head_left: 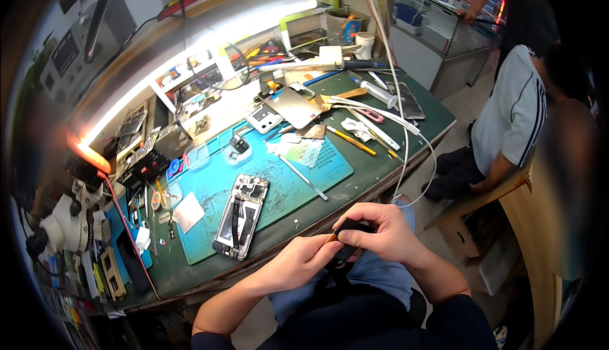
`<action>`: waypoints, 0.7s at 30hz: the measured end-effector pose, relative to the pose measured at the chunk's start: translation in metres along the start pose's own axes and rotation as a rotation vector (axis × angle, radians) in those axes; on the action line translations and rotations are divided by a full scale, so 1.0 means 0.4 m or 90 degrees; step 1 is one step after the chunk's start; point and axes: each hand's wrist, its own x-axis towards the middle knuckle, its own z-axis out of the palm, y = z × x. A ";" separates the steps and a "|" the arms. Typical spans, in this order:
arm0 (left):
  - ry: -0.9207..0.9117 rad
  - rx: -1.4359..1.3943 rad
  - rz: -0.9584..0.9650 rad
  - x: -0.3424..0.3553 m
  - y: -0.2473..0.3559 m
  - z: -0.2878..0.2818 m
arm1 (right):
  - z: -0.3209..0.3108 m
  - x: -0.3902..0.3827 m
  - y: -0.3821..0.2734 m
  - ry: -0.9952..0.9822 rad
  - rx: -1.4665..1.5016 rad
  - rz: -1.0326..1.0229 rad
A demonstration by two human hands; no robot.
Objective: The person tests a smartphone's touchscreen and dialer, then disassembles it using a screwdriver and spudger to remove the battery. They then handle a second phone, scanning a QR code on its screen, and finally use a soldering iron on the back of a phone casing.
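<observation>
Over my lap, just off the bench's front edge, a small black flat part [346,252] is held between my hands. My right hand [388,231] grips it from above with curled fingers and thumb. My left hand [301,260] is closed in a pinch at its left side, where a thin orange-brown bit shows between the fingertips. What exactly the black part is cannot be made out. On the blue mat [292,193] lies an opened phone [242,215], its inner boards and a dark strip exposed, apart from both hands.
A white stick tool [303,177], yellow pencil [351,141], syringe [379,94] and phone back panel [294,106] lie among clutter. A white cable [435,166] hangs over the right edge. A bright tube lamp [254,25] spans the back. People [507,109] are at the right.
</observation>
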 end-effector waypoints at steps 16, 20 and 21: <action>0.121 -0.441 0.078 -0.016 -0.060 -0.018 | 0.033 0.103 -0.072 0.147 -0.156 -0.173; 0.142 -0.419 0.083 -0.016 -0.044 -0.022 | 0.014 0.129 -0.046 0.123 -0.142 -0.122; 0.153 -0.419 0.074 -0.015 -0.049 -0.022 | 0.005 0.134 -0.041 0.127 -0.152 -0.116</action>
